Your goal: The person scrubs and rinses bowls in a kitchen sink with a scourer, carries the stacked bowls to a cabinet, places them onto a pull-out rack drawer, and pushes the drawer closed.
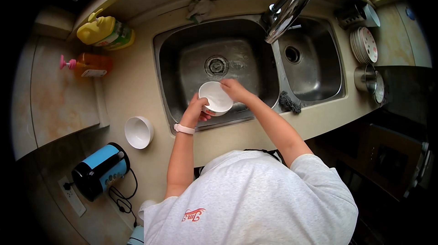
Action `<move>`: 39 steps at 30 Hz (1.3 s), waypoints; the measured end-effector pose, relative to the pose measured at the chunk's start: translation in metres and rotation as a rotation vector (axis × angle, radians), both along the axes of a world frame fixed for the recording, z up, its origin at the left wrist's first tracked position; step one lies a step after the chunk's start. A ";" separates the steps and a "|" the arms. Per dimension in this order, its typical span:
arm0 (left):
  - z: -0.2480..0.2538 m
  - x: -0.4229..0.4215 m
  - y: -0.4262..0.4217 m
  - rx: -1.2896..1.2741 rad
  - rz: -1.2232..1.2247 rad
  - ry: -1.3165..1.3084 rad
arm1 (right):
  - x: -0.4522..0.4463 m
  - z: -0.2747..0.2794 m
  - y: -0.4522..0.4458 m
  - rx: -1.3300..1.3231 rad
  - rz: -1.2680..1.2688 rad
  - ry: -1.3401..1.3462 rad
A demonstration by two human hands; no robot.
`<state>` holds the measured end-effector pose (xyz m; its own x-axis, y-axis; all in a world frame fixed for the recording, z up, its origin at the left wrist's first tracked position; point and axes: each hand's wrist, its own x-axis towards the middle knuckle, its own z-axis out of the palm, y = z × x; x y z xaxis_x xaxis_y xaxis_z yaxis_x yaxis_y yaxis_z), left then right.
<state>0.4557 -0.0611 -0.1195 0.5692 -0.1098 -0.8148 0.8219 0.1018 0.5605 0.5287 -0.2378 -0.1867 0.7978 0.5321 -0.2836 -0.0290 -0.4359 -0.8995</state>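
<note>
At the centre of the frame, a white bowl (216, 99) is held above the near side of the sink's larger basin (191, 53), between the two hands I watch from afar. My left grip (196, 108), with a pale wristband (184, 129) below it, is clamped on the bowl's left side, thumb over the rim and fingers tucked beneath; my right grip (235, 91) is pinched on the rim at the upper right. A chrome tap (292, 10) arches across the upper right of the frame, no stream of water visible from it. At lower left, a second white bowl (139, 132) stands mouth up on the tabletop (157, 163), well apart from both hands. Right of centre, a dark scrubber (289, 103) lies by the sink's near edge, touched by neither grip. By my reading, the step in hand is cleaning the bowl, though whether by wiping or rinsing I cannot tell. The next move, I judge, calls for a firm left hold while the right works round the rim, with the bowl over the basin and clear of its steel edge
</note>
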 end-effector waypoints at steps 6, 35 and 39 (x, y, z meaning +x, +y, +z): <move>-0.026 -0.009 -0.015 0.254 0.060 -0.578 | -0.010 0.021 -0.001 0.106 -0.225 0.811; -0.036 0.004 -0.034 -0.115 0.241 -0.617 | -0.022 0.011 -0.007 0.343 -0.465 -0.362; -0.032 0.006 -0.032 -0.001 0.295 -0.530 | -0.027 0.009 -0.004 0.337 -0.513 -0.224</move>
